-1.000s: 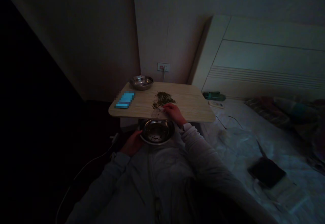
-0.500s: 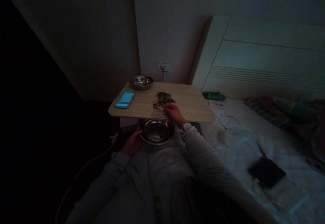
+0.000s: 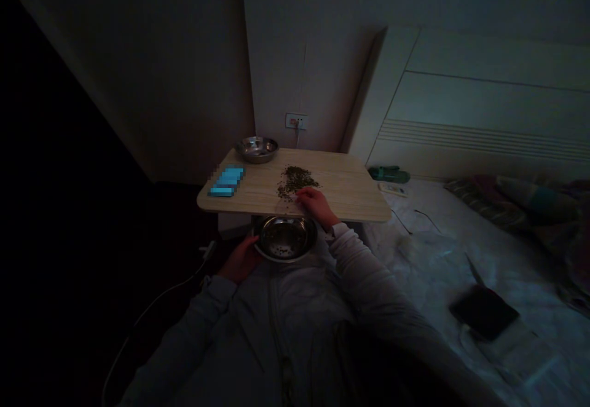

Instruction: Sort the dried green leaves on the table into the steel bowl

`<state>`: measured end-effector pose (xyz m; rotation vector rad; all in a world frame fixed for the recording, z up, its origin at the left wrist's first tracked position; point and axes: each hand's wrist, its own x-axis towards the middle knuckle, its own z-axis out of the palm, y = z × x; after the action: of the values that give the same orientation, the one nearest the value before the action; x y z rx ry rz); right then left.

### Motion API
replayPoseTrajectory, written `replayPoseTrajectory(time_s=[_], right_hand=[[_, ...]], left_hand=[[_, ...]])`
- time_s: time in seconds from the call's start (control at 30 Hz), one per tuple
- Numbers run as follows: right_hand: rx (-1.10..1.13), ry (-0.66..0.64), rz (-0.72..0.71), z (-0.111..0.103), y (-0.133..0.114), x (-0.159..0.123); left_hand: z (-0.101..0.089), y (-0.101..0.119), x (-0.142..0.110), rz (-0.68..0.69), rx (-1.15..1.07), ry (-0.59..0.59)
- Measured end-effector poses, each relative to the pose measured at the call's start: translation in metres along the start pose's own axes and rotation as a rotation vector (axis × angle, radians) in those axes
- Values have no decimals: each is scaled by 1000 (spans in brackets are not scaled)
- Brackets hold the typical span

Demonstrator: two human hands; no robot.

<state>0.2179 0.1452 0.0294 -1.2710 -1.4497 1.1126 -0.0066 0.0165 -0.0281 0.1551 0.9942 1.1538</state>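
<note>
A steel bowl rests at my lap just under the table's front edge, with a few small dark bits in its bottom. My left hand grips this bowl by its left side. On the table lies a loose pile of small dark green bits, too small to name. My right hand is at the near edge of the pile, fingers drawn together and pointing left. Whatever sits between those fingertips, if anything, is too small and dim to make out.
A second steel bowl stands at the table's back left corner, behind a phone with a lit, blurred screen. To the right, the bed holds a green bottle, a remote and a dark flat object. A white cable runs at left.
</note>
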Motion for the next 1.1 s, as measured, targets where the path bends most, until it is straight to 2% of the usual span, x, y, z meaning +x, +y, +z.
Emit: replayPoseTrajectory(time_s=[0.33,0.5,0.7,0.87,1.1], right_hand=[[23,-5,-7,1,0,-1],[29,7,-13,1,-1,-1],[31,-39,-19,-1,0,0],[34,38,-15,0,4,4],[-11,53,-48,2,13,11]], left_hand=[[5,0,-7,10,-9,-21],[8,1,-10,7,11,17],[11,1,-12,9,-8,12],[12,2,-13,20,-12,36],[11,2,-12,7,14,60]])
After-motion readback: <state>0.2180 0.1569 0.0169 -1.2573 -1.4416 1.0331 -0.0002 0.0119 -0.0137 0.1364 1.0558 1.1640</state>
